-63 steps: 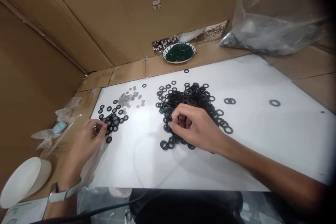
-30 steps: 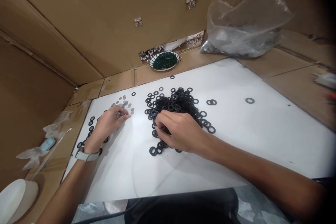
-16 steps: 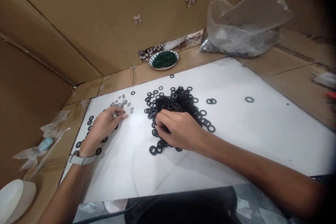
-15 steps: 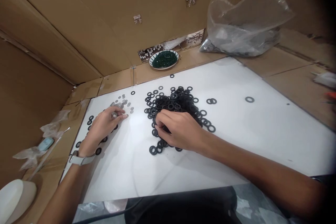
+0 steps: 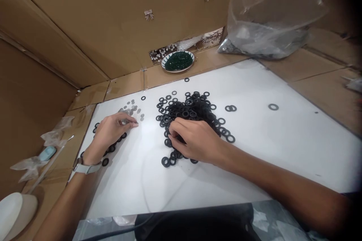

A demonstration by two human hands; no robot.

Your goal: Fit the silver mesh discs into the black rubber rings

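Observation:
A large heap of black rubber rings (image 5: pixel 192 111) lies in the middle of a white sheet (image 5: pixel 254 147). My right hand (image 5: pixel 195 139) rests on the heap's near edge with fingers curled in a pinch over the rings; what it pinches is hidden. My left hand (image 5: pixel 113 131) reaches to a patch of small grey discs (image 5: pixel 132 109), its thumb and fingers pinched at the patch's near edge. Under that hand lies a smaller group of black rings (image 5: pixel 109 150). A pale watch (image 5: pixel 83 167) sits on the left wrist.
Cardboard walls close the back and left. A small dish of dark green bits (image 5: pixel 178 61) stands at the back, a clear plastic bag (image 5: pixel 268 26) at the back right. Stray rings (image 5: pixel 273 107) lie to the right. A white bowl (image 5: pixel 15 211) and plastic scraps (image 5: pixel 53 135) lie at the left.
My left hand moved from the small group of black rings up to the grey discs and stays pinched there. My right hand has stayed on the big heap.

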